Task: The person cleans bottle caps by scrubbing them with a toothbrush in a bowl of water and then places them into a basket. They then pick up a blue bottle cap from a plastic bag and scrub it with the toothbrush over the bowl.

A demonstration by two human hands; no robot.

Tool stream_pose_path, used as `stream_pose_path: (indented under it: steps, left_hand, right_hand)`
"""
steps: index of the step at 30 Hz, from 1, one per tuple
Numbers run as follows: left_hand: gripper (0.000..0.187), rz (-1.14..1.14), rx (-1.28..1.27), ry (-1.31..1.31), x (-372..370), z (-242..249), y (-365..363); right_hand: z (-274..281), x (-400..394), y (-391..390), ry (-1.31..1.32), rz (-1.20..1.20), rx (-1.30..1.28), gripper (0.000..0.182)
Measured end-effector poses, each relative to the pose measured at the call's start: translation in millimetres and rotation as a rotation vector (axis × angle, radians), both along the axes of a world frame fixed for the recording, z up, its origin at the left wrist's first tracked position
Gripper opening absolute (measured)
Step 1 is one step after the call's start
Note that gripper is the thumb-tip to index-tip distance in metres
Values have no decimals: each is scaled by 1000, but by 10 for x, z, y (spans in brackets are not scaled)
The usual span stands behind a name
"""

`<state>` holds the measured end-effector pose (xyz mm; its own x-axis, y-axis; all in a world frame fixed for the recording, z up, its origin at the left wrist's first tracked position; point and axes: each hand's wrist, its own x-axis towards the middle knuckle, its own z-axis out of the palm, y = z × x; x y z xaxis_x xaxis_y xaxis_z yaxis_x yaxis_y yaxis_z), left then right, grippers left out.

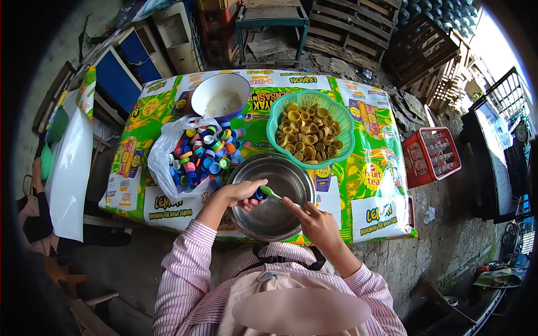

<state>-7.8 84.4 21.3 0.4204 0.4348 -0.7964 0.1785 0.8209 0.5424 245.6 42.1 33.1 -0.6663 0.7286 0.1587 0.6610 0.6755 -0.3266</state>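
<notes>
Over the steel bowl (pixel 277 224), my left hand (pixel 242 194) is closed around a dark blue bottle cap (pixel 259 194). My right hand (pixel 318 222) grips a green and white toothbrush (pixel 270 192), its head end at the cap; the bristles are too small to make out. Left of the bowl, a clear plastic bag (pixel 162 162) lies spread with many coloured bottle caps (pixel 208 154) in it. Behind and to the right, a turquoise plastic basket (pixel 273 127) holds a heap of yellow-brown caps (pixel 308 131).
A white enamel basin (pixel 200 98) with a blue outside and cloudy liquid stands at the back left. Printed green plastic sheeting (pixel 370 173) covers the table. A red crate (pixel 428 157) is on the floor at right. Wooden pallets (pixel 358 25) lean at the back.
</notes>
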Motion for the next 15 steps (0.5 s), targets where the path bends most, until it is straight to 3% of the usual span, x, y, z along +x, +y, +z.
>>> stream_pose_path:
  steps: [4, 7, 9, 10, 11, 13, 14, 15]
  left_hand:
    - [57, -20, 21, -60, -35, -76, -14]
    - [55, 101, 108, -177, 23, -18, -27]
    - [49, 394, 311, -225, 137, -20, -95]
    - [39, 384, 360, -427, 62, -140, -85]
    - [39, 383, 360, -426, 73, -200, -114]
    - [36, 399, 694, -390, 183, -112, -170]
    - [32, 368, 678, -415, 153, -152, -180]
    - [32, 365, 673, -416, 159, -184, -181]
  right_hand:
    - [104, 9, -3, 63, -40, -32, 73]
    - [112, -21, -53, 299, -38, -243, 64]
    - [98, -70, -108, 449, -95, -294, 56]
    - [182, -94, -129, 490, -110, -357, 54]
    - [173, -114, -139, 491, -111, -356, 54]
    - [141, -127, -162, 520, -179, -486, 53]
    - [128, -125, -156, 521, -185, -486, 53]
    - [113, -119, -148, 638, -216, -750, 53]
